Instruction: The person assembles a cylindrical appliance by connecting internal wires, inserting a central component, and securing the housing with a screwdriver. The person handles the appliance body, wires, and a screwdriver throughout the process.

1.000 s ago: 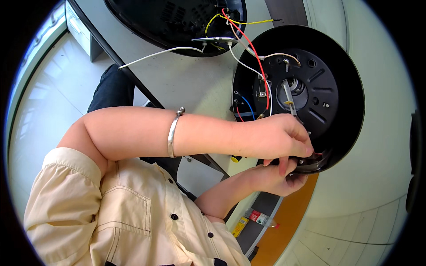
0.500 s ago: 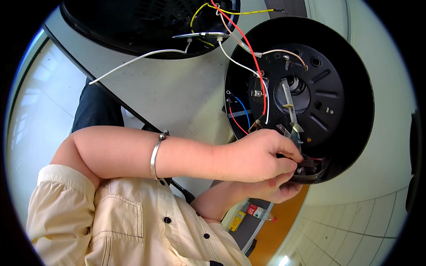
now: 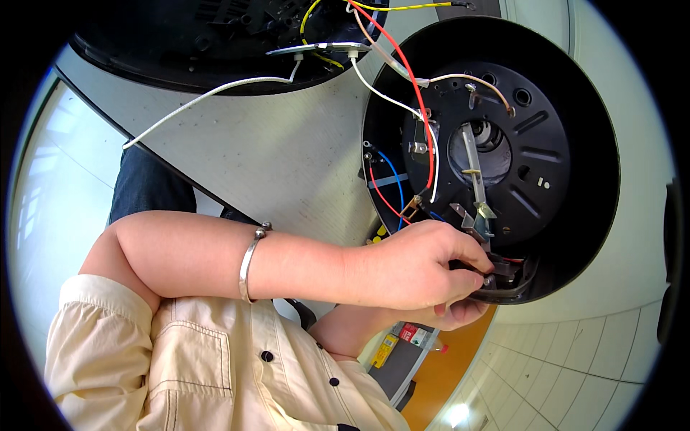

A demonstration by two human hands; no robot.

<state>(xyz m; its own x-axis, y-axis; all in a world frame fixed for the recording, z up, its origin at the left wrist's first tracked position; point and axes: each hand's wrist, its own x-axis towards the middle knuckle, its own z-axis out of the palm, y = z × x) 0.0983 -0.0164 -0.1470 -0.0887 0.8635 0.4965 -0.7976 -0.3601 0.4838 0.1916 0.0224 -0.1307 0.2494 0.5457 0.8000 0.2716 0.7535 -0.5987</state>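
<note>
Black round appliance base (image 3: 546, 144) lies open on the grey table (image 3: 287, 158), right of centre. Left hand (image 3: 417, 266) pinches a small part (image 3: 499, 271) at its near rim; right hand (image 3: 453, 312) cups beneath, grip hidden. Loose red wire (image 3: 424, 122) could likely snag and pull free.

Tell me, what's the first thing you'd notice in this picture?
The big round black housing at the upper right, open so its insides show, with red, white and blue wires running across it. Right under it, the left hand pinches a small part at the housing's lower rim, while the right hand is mostly hidden beneath. A silver bangle shines on the left wrist, mid-picture.
</note>
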